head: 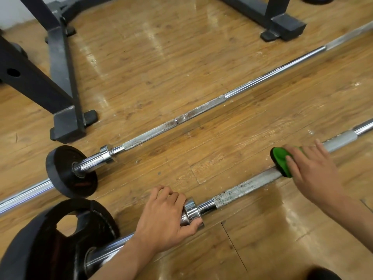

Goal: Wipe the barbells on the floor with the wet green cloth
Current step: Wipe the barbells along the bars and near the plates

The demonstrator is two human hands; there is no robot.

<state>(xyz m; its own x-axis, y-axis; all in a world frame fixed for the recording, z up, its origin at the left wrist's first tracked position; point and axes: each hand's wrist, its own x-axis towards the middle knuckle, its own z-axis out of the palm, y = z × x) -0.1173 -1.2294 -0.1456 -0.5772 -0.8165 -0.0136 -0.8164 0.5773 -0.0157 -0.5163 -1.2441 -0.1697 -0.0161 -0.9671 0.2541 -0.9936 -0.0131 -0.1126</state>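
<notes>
Head view: two barbells lie on the wooden floor (181, 57), roughly parallel, each running from lower left to upper right.
Landmark: the chrome collar (190, 211) of the near barbell (242, 186).
Left hand (163, 219): just plate-side of the collar, fingers curled over the sleeve and thumb against the collar's underside, pinning the bar.
Right hand (310, 170): well up the shaft from the collar, palm down, fingers fairly straight across the bar, pressing the green cloth (279, 160) onto it.
Cloth: draped over the shaft, its free edge facing the collar.
Between collar and cloth: knurled shaft, speckled with dark and white marks, likely unwiped.
Axis for the stroke: along the shaft, so a pull toward the collar would cover that stretch; the right hand is the nearer one to it.
Beyond the collar: large black weight plate (50, 239), touching the sleeve.
Far barbell (201, 109): across the floor from the collar, untouched, carrying a small plate (68, 170).
</notes>
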